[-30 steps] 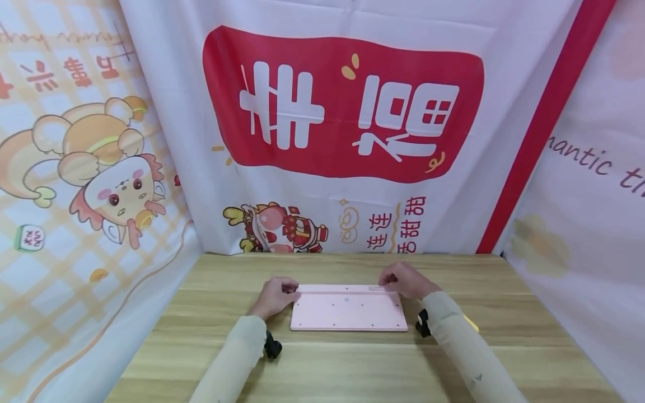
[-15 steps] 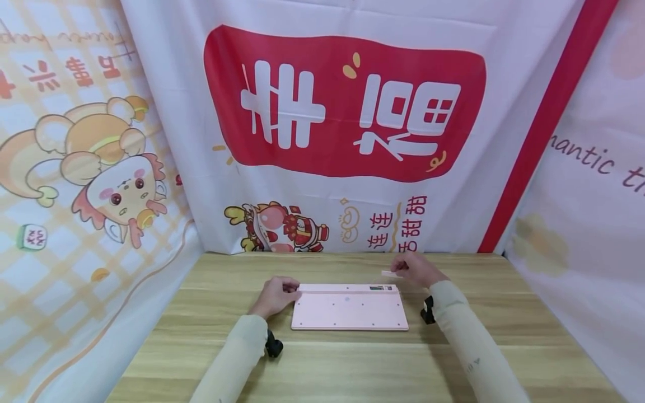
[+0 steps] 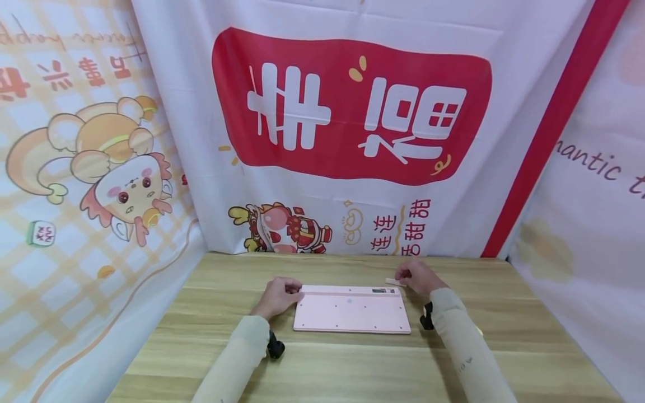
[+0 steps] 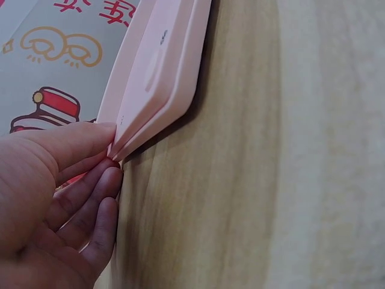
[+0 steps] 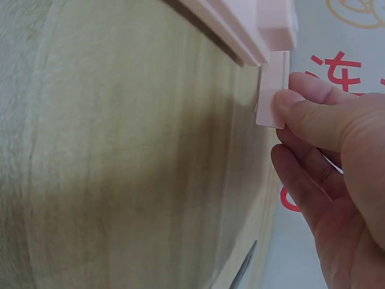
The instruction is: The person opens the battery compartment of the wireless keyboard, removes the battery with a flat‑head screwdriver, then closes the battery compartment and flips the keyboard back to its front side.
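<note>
A pink keyboard [image 3: 353,313] lies face down on the wooden table, its screw-dotted underside up. At its far right corner the battery compartment [image 3: 384,290] is uncovered. My left hand [image 3: 279,296] pinches the far left corner between thumb and fingers; the left wrist view shows the thumb on top of the keyboard [image 4: 162,66]. Just beyond the far right corner, my right hand [image 3: 419,277] holds a small pink battery cover [image 5: 272,90], pinched between thumb and index finger. The cover is off the keyboard, close to its edge.
Partly hidden behind the right forearm is a small yellow item [image 3: 479,331] on the table. A thin pointed metal tip [image 5: 243,265] shows low in the right wrist view. Printed white cloth [image 3: 347,218] hangs behind the table and on both sides.
The right hand has taken the battery cover off the keyboard, exposing the compartment, then brought it slightly back toward the near side. The left hand keeps its pinch on the corner.
</note>
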The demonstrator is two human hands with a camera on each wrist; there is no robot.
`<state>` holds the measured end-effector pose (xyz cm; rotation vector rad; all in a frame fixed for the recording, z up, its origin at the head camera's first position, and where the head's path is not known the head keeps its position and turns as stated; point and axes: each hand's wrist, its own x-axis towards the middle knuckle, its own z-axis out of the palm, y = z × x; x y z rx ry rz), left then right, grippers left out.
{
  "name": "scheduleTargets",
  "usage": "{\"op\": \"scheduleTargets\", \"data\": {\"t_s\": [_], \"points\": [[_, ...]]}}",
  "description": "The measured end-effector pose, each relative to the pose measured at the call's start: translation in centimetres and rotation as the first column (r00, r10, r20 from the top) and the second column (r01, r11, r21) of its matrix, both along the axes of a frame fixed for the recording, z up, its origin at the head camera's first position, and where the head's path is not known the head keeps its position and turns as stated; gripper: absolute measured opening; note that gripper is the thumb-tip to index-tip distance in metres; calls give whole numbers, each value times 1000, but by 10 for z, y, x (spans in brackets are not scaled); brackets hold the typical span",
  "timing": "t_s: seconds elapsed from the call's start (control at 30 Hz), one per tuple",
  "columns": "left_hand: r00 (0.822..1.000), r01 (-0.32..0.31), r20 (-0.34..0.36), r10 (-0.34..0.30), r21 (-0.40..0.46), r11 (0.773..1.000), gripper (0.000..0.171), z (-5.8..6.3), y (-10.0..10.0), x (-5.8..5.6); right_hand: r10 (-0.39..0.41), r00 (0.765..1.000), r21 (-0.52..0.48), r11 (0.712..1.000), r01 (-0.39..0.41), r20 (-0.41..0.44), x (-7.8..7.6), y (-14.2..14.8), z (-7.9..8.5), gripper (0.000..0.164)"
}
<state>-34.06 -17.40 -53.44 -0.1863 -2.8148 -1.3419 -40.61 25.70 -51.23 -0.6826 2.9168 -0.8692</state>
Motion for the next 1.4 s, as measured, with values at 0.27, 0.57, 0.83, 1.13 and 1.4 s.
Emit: {"op": "scheduleTargets", "data": {"t_s": [0.27, 0.57, 0.83, 1.13, 1.4], "points": [[1000, 3, 1, -3, -4, 1000, 23, -2, 1, -2, -17, 1000, 27, 999, 18, -15, 2, 0, -2, 14], [1000, 8, -4, -8, -15, 1000, 23, -7, -1, -4, 0, 998, 49, 999, 3, -64, 23, 25, 29, 33], [1000, -3, 4, 3, -3, 1000, 24, -2, 0, -3, -86, 996, 128, 988, 89, -27, 59, 59, 58, 40], [1000, -11, 14, 11, -2, 1000, 25, -3, -2, -3, -165, 986, 103, 981, 166, -13, 100, 95, 46, 45], [1000, -15, 24, 15, -7, 1000, 25, -3, 0, -3, -205, 979, 41, 978, 204, 21, 119, 114, 7, 45]]}}
